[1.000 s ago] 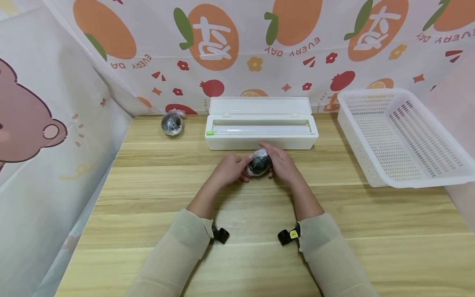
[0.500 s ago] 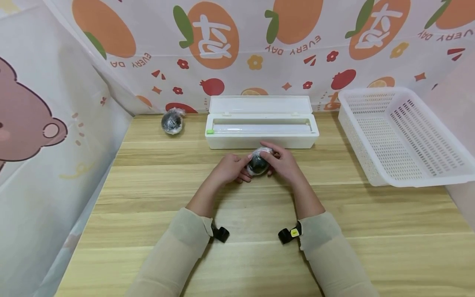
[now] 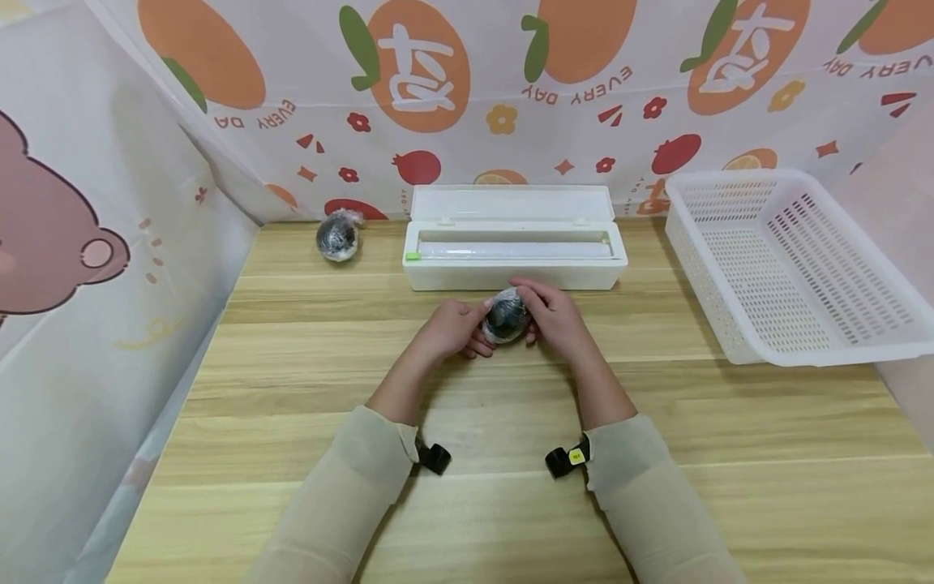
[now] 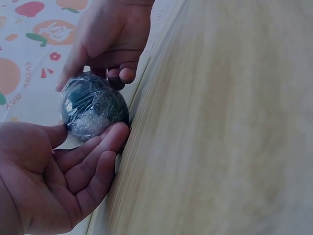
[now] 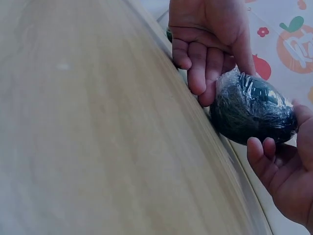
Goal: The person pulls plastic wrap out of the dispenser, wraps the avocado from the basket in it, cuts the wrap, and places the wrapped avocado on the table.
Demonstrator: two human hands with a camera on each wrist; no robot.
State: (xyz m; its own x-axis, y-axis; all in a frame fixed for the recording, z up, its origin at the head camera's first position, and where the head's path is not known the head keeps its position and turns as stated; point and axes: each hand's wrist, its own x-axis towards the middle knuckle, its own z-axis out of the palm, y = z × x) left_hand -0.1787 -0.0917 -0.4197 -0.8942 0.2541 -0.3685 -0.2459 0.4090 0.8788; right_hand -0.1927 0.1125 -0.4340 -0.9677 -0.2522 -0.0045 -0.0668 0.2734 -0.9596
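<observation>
Both hands, left and right, cup a wrapped ball (dark, under film) on the table; beyond them, an open dispenser.

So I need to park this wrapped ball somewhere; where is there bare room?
The basket is bare inside. The table is bare left of the hands and toward its near edge. It is tight between the wrapped ball and film dispenser.

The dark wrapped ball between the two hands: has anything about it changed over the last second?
Barely. Both hands keep holding the wrapped ball over the table; the right hand has shifted its fingers slightly over the top. The left hand, dispenser box, basket and second wrapped ball stayed put.
</observation>
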